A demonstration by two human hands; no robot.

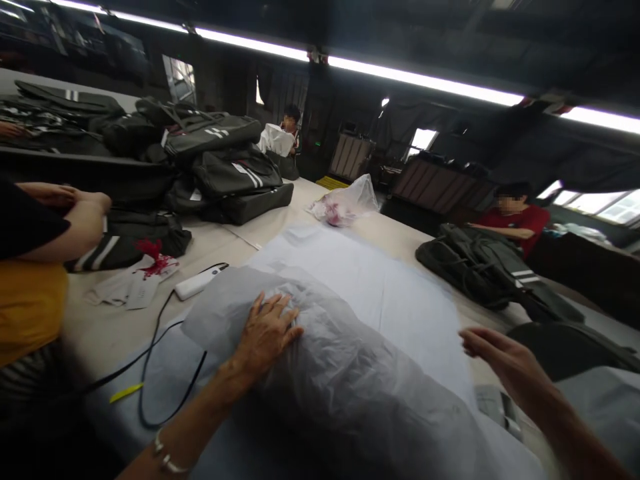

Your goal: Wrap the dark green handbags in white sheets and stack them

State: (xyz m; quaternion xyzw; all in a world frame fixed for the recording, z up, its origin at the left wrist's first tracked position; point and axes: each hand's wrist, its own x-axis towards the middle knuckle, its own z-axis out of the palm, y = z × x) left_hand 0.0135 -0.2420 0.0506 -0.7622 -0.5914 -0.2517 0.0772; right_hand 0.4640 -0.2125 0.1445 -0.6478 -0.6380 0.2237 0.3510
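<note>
A large bundle in a translucent plastic bag [345, 363] lies across the table in front of me; its dark contents show only dimly. My left hand [270, 327] rests flat on top of it, fingers spread. To the right, my right hand [493, 343] is closed, its fingertips at the side edge of a pale plastic sheet [370, 273]. Whether those fingers pinch the sheet or something small is unclear. The sheet spreads flat on the table beyond the bundle.
Dark bags with white stripes [235, 167] are piled at the back left; another dark bag [480, 267] lies at the right. A white corded device [200, 283], tags with red strings [155, 260] and a clear plastic bag [350, 203] lie around. Co-workers sit left and right.
</note>
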